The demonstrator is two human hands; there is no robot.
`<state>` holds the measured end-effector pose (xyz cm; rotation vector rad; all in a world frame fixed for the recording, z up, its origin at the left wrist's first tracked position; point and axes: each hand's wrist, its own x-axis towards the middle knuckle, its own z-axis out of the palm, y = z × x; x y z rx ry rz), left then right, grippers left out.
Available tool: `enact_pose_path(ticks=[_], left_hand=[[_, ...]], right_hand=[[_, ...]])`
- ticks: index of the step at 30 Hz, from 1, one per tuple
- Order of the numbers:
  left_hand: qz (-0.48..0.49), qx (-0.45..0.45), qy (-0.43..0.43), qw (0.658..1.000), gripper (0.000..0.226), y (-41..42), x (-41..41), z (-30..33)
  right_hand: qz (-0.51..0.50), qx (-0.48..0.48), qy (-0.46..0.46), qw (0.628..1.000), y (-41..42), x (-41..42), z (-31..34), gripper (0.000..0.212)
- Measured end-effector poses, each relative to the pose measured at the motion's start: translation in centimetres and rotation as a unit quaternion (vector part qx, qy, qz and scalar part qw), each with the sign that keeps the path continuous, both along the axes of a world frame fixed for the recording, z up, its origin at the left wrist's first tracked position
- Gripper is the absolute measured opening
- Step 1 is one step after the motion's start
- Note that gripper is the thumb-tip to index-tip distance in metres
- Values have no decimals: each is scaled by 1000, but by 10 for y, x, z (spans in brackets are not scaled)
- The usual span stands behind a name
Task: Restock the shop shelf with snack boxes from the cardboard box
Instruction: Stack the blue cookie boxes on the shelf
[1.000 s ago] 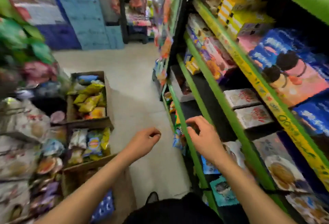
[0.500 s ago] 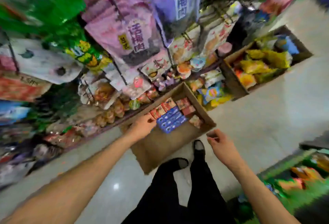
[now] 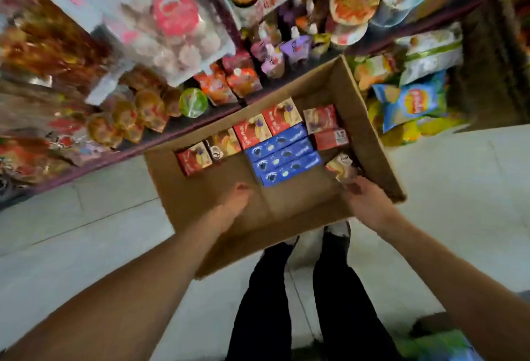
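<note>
An open cardboard box (image 3: 370,131) stands on the floor in front of my feet. Along its far side lie several red snack boxes (image 3: 252,133), with three blue snack boxes (image 3: 284,157) beside them. A pale snack box (image 3: 339,165) leans tilted against the right wall. My right hand (image 3: 365,201) reaches into the right corner, and its fingertips close on the near end of that pale box; motion blur hides the exact grip. My left hand (image 3: 235,203) hovers over the bare bottom of the box with relaxed fingers, holding nothing.
Beyond the box runs a low shelf (image 3: 200,120) crowded with snack bags and pouches. A second carton with blue and yellow chip bags (image 3: 413,102) sits to the right. Pale floor tiles (image 3: 86,231) lie on both sides, and my legs (image 3: 301,303) stand just behind the box.
My view turned from the green shelf down to the cardboard box. Both hands dropped into it: the left moved to the bare bottom, the right reached the pale box in the corner.
</note>
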<state>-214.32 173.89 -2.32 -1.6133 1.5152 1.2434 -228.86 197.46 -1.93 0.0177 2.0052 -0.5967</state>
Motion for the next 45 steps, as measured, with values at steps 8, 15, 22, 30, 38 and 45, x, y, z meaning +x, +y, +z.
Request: enact_pose_path(ticks=[8,15,22,30,38,45], left_hand=[[217,52,78,972,46,-17,4,-168],[315,125,158,927,46,-33,-3,-236],[425,177,212,862,79,-33,-1,-273],[407,162,200,877,71,-34,3,-281],[412,149,214,873,68,-29,5,-290],[411,143,206,876,71,-27,7,-288]], right_hand=[[54,-33,64,996,-71,-21,-173,44],[24,-87,62,994,-119,-43,-252,47],[49,-47,-5,998,-133,-41,-272,70],[-95,-64,-95,989,-105,-29,-291,58],[-123,-107,-105,981,-114,-27,-299,75],[-133,-125,-121,976,-117,-30,-302,82]])
